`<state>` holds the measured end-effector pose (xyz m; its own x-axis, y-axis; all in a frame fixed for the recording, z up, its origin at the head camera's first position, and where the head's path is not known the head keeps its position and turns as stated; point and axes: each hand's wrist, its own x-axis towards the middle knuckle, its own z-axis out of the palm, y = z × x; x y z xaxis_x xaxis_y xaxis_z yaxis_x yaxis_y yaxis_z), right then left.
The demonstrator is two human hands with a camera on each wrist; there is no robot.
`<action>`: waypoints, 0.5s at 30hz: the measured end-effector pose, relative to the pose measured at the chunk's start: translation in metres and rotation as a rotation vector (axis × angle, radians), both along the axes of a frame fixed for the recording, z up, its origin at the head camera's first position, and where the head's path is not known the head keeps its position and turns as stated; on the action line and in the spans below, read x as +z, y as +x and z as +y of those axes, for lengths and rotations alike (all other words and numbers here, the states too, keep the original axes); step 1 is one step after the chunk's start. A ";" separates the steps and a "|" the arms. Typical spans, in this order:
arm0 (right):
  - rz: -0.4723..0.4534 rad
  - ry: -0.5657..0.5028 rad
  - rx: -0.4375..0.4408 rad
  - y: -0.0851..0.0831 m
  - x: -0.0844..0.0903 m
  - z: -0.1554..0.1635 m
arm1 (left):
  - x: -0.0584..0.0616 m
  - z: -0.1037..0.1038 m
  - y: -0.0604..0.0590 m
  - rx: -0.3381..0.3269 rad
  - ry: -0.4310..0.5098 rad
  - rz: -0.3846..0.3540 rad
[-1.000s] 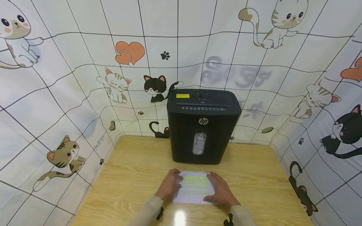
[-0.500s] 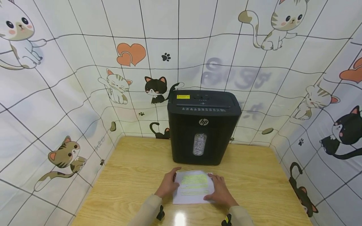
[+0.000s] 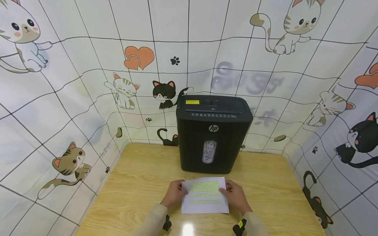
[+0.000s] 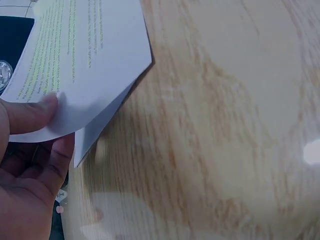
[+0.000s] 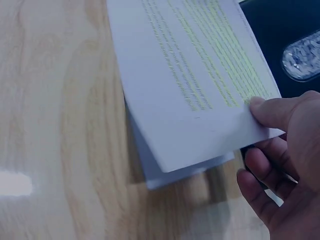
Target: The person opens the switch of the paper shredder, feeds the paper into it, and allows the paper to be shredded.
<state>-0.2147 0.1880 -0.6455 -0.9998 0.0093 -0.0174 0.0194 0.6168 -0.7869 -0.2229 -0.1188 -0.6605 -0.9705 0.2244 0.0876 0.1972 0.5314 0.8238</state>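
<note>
Nearest the person, a white sheet of paper printed with lines of text, several of them highlighted yellow-green, is held just above the wooden table. The wrist views show a second white sheet under it, its edge sticking out below the top one, with the near corner lifted off the wood.

The left hand pinches the sheet's edge at 9 o'clock: the thumb presses on the printed face while the other fingers curl underneath. The right hand grips the edge at 3 o'clock in the same way, its thumb lying on top beside the last highlighted lines and its fingers tucked below the paper. The sheet thus spans the gap between the two hands, each thumb on its upper side.

Farther off, at 12 o'clock from the paper, a black shredder stands upright on the table, shredded scraps showing in its small front window. Behind it hangs a cat-patterned cloth.
</note>
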 end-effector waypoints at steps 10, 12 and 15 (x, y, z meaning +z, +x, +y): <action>-0.003 -0.051 0.011 -0.002 0.006 0.012 | 0.004 -0.004 -0.003 0.007 0.082 0.019; -0.002 -0.085 0.005 -0.003 0.008 0.013 | 0.007 -0.003 -0.004 0.017 0.095 0.018; -0.006 -0.116 -0.011 -0.004 0.012 0.013 | 0.011 -0.002 -0.004 0.044 0.111 -0.003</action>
